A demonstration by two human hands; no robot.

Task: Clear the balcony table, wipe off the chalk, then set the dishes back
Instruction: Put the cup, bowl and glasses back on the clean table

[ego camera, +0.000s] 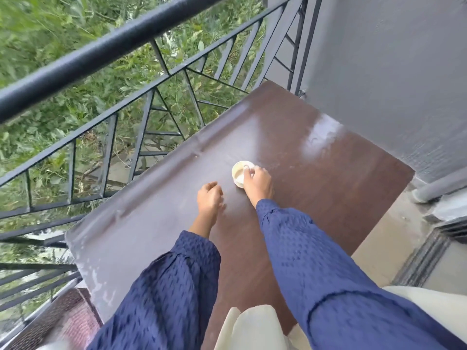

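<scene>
Cup upright on table, mouth up, right hand gripping rim.

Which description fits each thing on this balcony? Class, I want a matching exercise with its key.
Things:
1 cup
2 left hand
3 table
4 railing

Descriptions:
a dark metal, greenery behind it
b brown, with a wet sheen
c holds nothing
d white, held by the right hand

Pairs: 1-d, 2-c, 3-b, 4-a

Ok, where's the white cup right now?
Head view: at the middle of the brown table, the white cup has its rim pinched by the right hand, with the left hand just to its left.
</scene>
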